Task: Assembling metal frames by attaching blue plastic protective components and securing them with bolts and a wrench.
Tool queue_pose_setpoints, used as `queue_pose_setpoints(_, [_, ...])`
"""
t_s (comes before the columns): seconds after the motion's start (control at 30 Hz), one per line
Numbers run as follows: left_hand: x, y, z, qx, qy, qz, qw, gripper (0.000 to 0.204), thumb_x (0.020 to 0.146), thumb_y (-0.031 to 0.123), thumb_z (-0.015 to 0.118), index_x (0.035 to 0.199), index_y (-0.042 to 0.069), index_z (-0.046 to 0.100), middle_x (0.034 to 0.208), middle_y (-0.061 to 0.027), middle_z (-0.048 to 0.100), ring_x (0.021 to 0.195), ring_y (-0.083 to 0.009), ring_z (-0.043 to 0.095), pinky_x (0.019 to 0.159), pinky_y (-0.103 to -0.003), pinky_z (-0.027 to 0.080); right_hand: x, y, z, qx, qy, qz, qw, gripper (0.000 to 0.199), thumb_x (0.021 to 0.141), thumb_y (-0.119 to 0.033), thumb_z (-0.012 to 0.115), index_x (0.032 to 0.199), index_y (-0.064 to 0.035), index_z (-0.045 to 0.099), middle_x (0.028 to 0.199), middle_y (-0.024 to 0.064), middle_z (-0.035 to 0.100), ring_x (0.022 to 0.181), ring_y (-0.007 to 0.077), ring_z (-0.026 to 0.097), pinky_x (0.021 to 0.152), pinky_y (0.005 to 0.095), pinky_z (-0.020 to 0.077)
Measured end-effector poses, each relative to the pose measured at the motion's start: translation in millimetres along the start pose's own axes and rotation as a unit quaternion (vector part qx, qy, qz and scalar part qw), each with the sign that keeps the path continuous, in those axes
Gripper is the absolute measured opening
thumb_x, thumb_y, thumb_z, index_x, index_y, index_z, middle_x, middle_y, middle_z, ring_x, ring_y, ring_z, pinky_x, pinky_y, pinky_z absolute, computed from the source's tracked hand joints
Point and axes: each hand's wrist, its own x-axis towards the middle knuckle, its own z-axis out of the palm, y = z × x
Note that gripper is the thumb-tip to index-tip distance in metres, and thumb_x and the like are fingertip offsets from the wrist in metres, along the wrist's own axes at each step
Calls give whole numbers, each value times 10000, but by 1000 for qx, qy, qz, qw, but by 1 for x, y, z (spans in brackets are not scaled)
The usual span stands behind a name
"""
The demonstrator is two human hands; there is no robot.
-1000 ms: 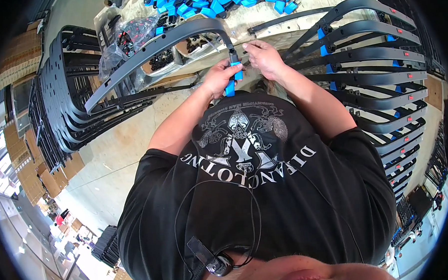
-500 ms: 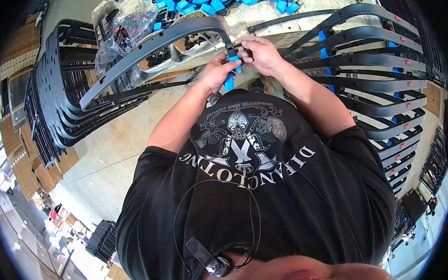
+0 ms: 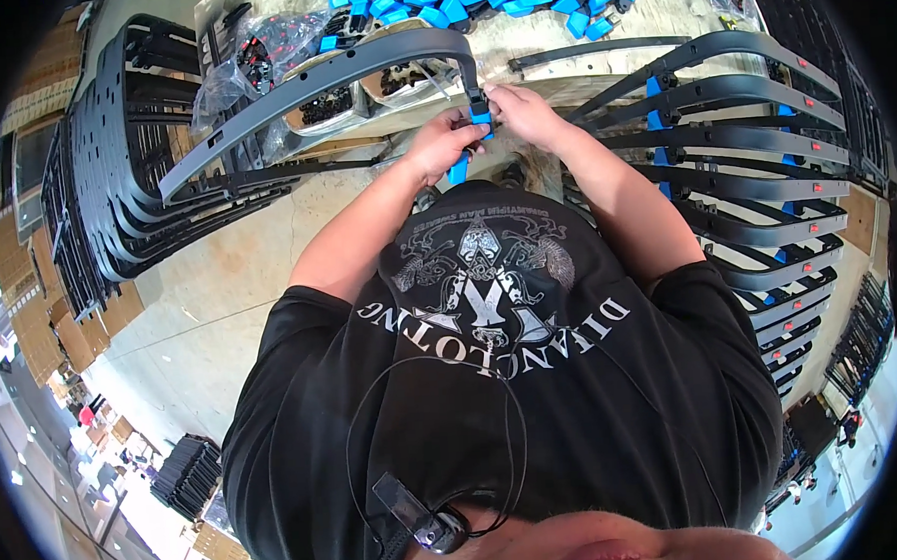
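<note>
A long black curved metal frame (image 3: 300, 90) arches in front of me, its bent right end coming down toward my body. On that end sits a blue plastic piece with a black top (image 3: 481, 119). My left hand (image 3: 443, 146) is closed around the blue piece, thumb across its front. Below the fingers another blue part (image 3: 459, 169) sticks out. Close against the right side of the joint is my right hand (image 3: 523, 117), its fingers pinched together; whatever they hold is hidden.
A heap of blue and black plastic pieces (image 3: 476, 0) covers the bench ahead. Clear plastic bags (image 3: 259, 63) and bins of small black parts (image 3: 326, 105) lie left of it. Similar black frames are stacked at left (image 3: 113, 164) and right (image 3: 765, 181).
My right hand has moved in against the joint from slightly apart, hiding the small dark thing at its fingertips. The frame end and my left hand have shifted a little right in the picture.
</note>
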Motion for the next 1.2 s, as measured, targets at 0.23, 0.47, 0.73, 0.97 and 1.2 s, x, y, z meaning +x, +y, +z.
queue_pose_setpoints(0.23, [-2, -1, 0, 46, 4, 23, 999, 308, 957, 176, 664, 1226, 30, 630, 936, -34, 672, 734, -109, 625, 654, -277, 495, -34, -63, 2, -462, -33, -70, 884, 452, 945, -375, 493, 1069, 39, 625, 1067, 268, 687, 1069, 425, 644, 937, 503, 490])
queue_pose_setpoints(0.47, [-12, 10, 6, 96, 11, 24, 995, 212, 990, 183, 616, 1127, 22, 626, 799, -28, 630, 650, -113, 571, 590, -278, 467, -32, -52, 8, -459, -1, -54, 887, 422, 914, -340, 514, 1051, 48, 610, 1052, 249, 694, 1016, 424, 660, 898, 514, 510])
queue_pose_setpoints(0.73, [-12, 9, 2, 233, 87, 38, 968, 396, 930, 226, 685, 1243, -7, 618, 801, -49, 667, 663, -129, 600, 622, -292, 495, -18, -49, -4, -428, -64, -81, 898, 390, 921, -354, 522, 1059, -1, 617, 895, 195, 708, 867, 389, 692, 783, 491, 545])
queue_pose_setpoints(0.97, [-52, 27, -2, 264, 99, 174, 944, 343, 835, 220, 796, 1094, 22, 688, 856, -103, 690, 759, -227, 664, 724, -347, 532, -54, -44, -8, 448, -183, 137, 864, 569, 993, -523, 514, 1165, 15, 591, 1078, 163, 661, 1041, 310, 656, 924, 442, 526])
queue_pose_setpoints(1.2, [-63, 54, 12, 499, 40, 326, 802, 275, 799, 196, 793, 1046, 95, 727, 985, -71, 666, 892, -270, 669, 774, -391, 544, -53, -44, 17, 499, -131, 116, 849, 567, 969, -531, 560, 1115, 16, 587, 1061, 158, 637, 983, 303, 635, 866, 434, 507])
